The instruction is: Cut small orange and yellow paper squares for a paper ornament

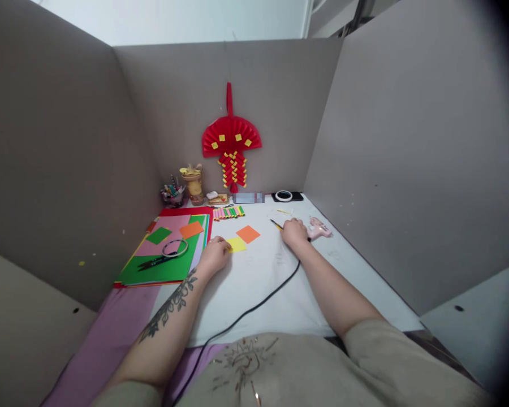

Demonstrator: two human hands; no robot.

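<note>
My left hand (216,254) rests on the white tabletop, fingers closed at the left edge of a yellow paper square (237,245). An orange paper square (248,234) lies just beyond it, close to its corner. Further right, my right hand (294,232) is closed around a slim pencil (276,224), whose dark tip points away to the left. Most of the pencil is hidden by the fingers. A pink glue gun (320,228) lies right beside that hand, and a black cable (254,308) runs from there toward my body.
Stacked coloured sheets (165,272) on the left carry black snips (152,262), a tape ring (175,248) and paper squares. Rolled paper tubes (229,212), a cup (193,186), a pen holder (173,195) and a phone (294,196) stand behind. A red fan ornament (232,135) hangs on the grey partition.
</note>
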